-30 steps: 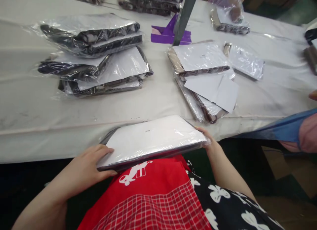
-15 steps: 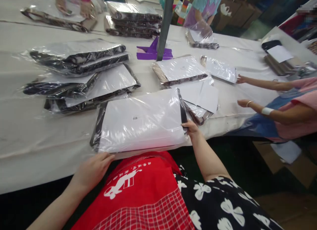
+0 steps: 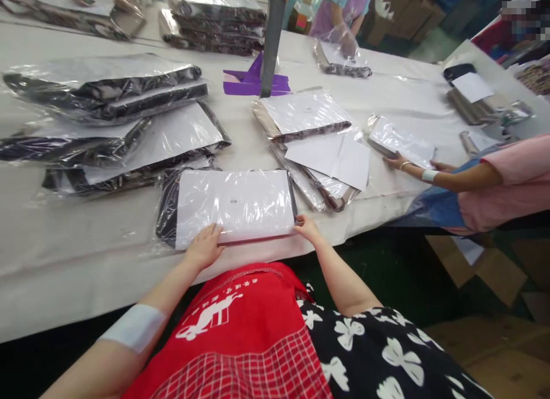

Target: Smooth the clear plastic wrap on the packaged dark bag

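A: What is nearest?

B: The red apron (image 3: 210, 316), before the near edge of the bench (image 3: 86, 261).

A: And the two hands?

B: The left hand (image 3: 203, 247) lays its fingers over the near edge of the bagged packet (image 3: 240, 207); whether it pinches, I cannot tell. The right hand (image 3: 307, 229) shows better — thumb and fingertips pinch the packet's near right corner.

A: So the packet is where?

B: On the bench, close to the near edge, mostly beyond both hands.

A: And farther?

B: Just beyond, dark packets (image 3: 165, 138) on the left, brown packets (image 3: 307, 113) with white sheets (image 3: 329, 158) on the right. Then purple tape (image 3: 240, 87), at the foot of a grey post (image 3: 272, 41).
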The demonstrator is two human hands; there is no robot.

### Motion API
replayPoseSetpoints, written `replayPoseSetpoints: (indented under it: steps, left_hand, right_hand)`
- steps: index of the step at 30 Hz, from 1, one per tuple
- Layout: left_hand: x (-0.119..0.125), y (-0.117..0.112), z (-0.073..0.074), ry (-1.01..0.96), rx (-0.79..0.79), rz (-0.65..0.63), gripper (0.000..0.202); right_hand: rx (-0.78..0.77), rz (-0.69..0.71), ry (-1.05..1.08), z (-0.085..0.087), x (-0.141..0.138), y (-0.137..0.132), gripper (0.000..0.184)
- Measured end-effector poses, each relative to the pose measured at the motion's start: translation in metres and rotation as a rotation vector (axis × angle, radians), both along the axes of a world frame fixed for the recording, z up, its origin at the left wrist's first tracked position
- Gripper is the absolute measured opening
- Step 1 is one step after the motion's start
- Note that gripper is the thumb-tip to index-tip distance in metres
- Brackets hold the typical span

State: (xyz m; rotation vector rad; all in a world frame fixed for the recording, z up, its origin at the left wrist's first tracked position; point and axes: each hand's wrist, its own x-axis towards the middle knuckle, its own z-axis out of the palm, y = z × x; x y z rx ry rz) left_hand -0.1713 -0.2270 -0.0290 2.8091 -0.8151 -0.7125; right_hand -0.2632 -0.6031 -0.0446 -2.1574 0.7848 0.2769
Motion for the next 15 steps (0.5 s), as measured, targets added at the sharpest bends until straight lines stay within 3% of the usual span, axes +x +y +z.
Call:
replayPoseSetpoints:
  steps: [4, 7, 10, 15]
  left_hand:
    - [0.005, -0.017, -0.005, -0.035, 0.049, 0.012, 0.055]
    - [0.01, -0.024, -0.004, -0.016, 0.079, 0.003, 0.048]
    - [0.016, -0.027, -0.002, 0.022, 0.084, -0.017, 0.041]
    - [0.019, -0.028, -0.003, -0.022, 0.049, -0.041, 0.023]
  right_hand:
    - [-0.001, 0.047, -0.017, 0.002, -0.011, 0.004, 0.049]
    - [0.014, 0.041, -0.03, 0.001, -0.011, 0.006, 0.035]
    - [0.029, -0.021, -0.053, -0.003, -0.011, 0.006, 0.023]
    - [0.134, -0.15, -0.044, -0.012, -0.017, 0.006, 0.027]
